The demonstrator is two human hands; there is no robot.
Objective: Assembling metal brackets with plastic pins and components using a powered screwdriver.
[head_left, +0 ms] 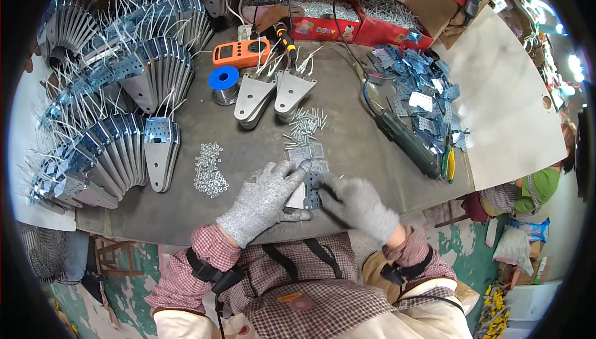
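Observation:
At the front middle of the table, my gloved left hand (264, 201) has its fingers and thumb around the left side of a small flat workpiece. This is a blue-grey perforated metal plate (312, 191), with a pale flat part (297, 198) beside it. My gloved right hand (360, 207) is at the plate's right edge; its fingertips are blurred, and I cannot tell whether they grip anything. Just beyond the plate lies a grey metal block (318, 153). Further back is a pile of small silver screws (304, 125). Many small nuts (211, 170) are spread left of my left hand.
Rows of grey metal brackets with white wires (118, 153) stand at left. Two bracket stacks (253, 98), a solder spool (223, 81) and an orange meter (242, 52) are behind. Rightward lie a dark corded tool (406, 143), pliers (447, 164) and loose perforated plates (422, 90).

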